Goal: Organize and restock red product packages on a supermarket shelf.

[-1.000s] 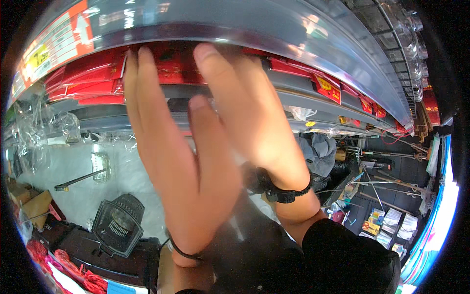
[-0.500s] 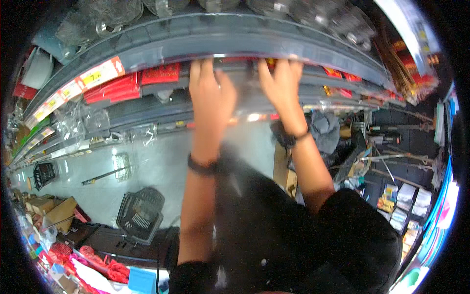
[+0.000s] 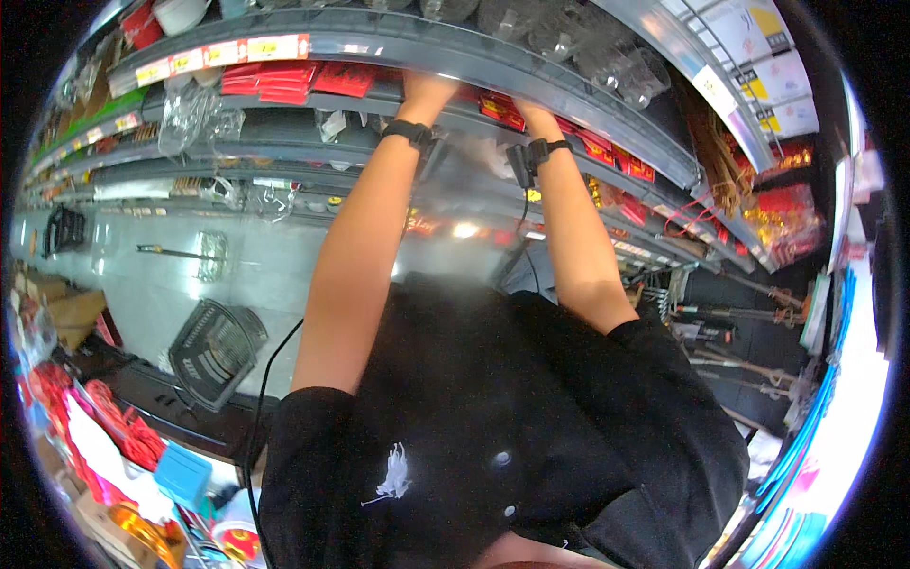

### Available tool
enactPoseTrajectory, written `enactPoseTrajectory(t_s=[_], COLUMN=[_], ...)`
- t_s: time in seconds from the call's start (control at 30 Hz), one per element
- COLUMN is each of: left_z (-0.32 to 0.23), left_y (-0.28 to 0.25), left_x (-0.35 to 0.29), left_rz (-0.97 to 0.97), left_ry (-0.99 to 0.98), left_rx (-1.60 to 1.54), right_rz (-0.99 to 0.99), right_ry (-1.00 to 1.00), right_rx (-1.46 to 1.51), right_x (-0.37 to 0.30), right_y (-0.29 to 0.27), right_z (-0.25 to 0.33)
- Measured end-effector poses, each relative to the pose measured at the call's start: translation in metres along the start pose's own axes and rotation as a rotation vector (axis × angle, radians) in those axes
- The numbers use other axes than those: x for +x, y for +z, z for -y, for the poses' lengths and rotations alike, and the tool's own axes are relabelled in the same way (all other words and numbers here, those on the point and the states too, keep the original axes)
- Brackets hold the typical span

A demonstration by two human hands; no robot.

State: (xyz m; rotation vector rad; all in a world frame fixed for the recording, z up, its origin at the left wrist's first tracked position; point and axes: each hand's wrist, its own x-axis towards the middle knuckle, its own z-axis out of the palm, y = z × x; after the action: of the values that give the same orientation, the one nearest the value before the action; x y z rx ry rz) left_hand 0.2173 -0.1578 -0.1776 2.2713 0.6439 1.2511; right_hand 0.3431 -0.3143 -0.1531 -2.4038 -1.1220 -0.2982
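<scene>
Since the earlier frame, our left hand (image 3: 432, 89) and our right hand (image 3: 537, 118) have slid deeper beneath the grey shelf with a clear plastic front edge (image 3: 455, 55); our fingers, visible then, are now hidden, so we cannot tell whether they are grasping anything or are loose. Below that edge we see a low slot, with a short dark stretch of shelf between our left hand and the flat red packets (image 3: 345, 79) just to its left. Beside these lies a fanned stack of thin, glossy red packets (image 3: 284, 83). Between our hands sit more packets, red with gold print (image 3: 501, 110), near the right one.

Beneath our arms we see further shelf tiers, then a pale, shiny floor (image 3: 114, 275), with a black slatted plastic basket (image 3: 216, 353) well apart at lower left.

Above the edge stand rounded, clear vessels (image 3: 559, 33). Crinkled transparent plastic wrap (image 3: 187, 119) hangs at the left. We wear black bands on both wrists, and a thin black cable (image 3: 523, 218) trails below the right one.
</scene>
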Motion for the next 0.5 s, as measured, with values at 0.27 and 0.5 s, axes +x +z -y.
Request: enactPoseTrajectory(t_s=[0.27,0.5], left_z=[-0.013,-0.008], left_y=[-0.019,-0.057], left_x=[-0.005,-0.018], left_rz=[0.132,0.252], left_ry=[-0.237,-0.257], left_rx=[-0.083,-0.252], right_rz=[0.046,0.048], right_ry=[-0.095,-0.112], right_rx=[0.063,0.113], right_x=[0.014,0.015], right_y=[0.024,0.033], right_z=[-0.02,-0.021])
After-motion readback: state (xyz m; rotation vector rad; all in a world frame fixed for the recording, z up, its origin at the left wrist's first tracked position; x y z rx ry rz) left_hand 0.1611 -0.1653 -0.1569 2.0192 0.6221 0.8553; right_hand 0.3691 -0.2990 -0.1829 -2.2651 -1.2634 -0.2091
